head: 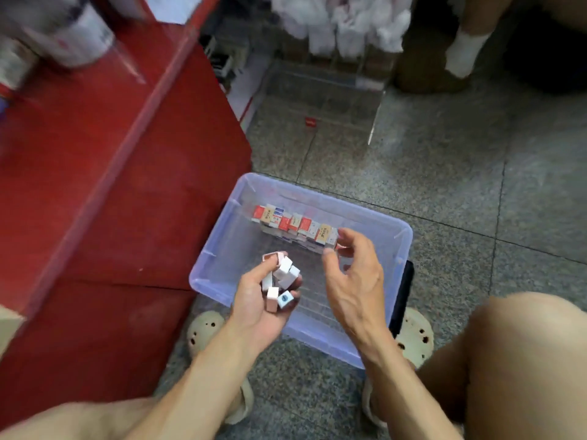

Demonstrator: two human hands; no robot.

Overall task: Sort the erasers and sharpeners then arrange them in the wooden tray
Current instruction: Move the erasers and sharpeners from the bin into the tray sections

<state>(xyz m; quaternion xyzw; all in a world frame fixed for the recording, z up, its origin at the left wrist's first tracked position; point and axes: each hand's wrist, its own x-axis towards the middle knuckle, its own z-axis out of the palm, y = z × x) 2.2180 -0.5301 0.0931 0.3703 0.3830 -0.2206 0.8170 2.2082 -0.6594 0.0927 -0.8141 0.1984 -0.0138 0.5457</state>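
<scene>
Several small white and pink block-shaped pieces point(281, 282), erasers or sharpeners (blur hides which), sit heaped in the person's left hand point(259, 301), palm up, fingers curled round the pile and holding it over the near left part of a translucent lilac plastic bin point(401, 249) on the speckled grey floor tiles point(444, 173). Right hand point(352, 277) hangs just beside the pile, to its right, fingers loosely bent and spread; whether the fingertips pinch anything cannot be told. Inside the bin, along the far wall, a row of red, white and tan boxed erasers point(293, 225) stands packed side by side, its long axis running from far left to near right; the row's right end lies just beyond the right hand's fingertips. Judgement: the right hand is the nearer one to both the pile and the row, so the next pick from the left palm likely falls to it, and the placing would go leftward or forward. Open room remains in the bin's middle and left between the row and the hands. Bin walls rise on all sides; a red cabinet panel point(95, 185) stands close on the left. No wooden tray is in sight.
</scene>
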